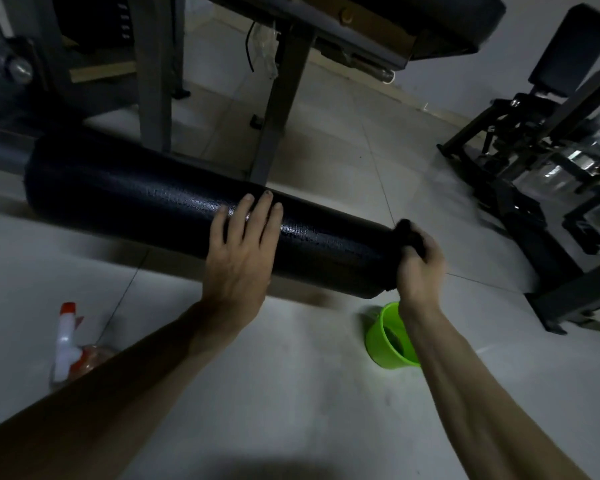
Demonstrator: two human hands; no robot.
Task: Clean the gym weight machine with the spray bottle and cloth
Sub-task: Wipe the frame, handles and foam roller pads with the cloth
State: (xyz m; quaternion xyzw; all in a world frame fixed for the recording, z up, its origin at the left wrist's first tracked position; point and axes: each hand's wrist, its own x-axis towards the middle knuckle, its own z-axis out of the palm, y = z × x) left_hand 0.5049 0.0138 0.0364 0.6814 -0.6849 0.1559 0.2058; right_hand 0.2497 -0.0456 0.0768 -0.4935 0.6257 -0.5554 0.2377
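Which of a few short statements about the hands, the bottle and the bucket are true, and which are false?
1. The left hand lies flat on the black roller pad. True.
2. The right hand holds the spray bottle. False: it grips the dark cloth; the bottle is on the floor.
3. The green bucket sits on the floor. True.
4. The bottle's nozzle is blue. False: it is red.

Left forearm (pixel 125 372) runs in from 7 o'clock, right forearm (pixel 465 382) from 5, both bare. Left hand (pixel 241 261): short nails, middle one darkened. Right hand (pixel 420 268) blurred; tendon ridges along its forearm.
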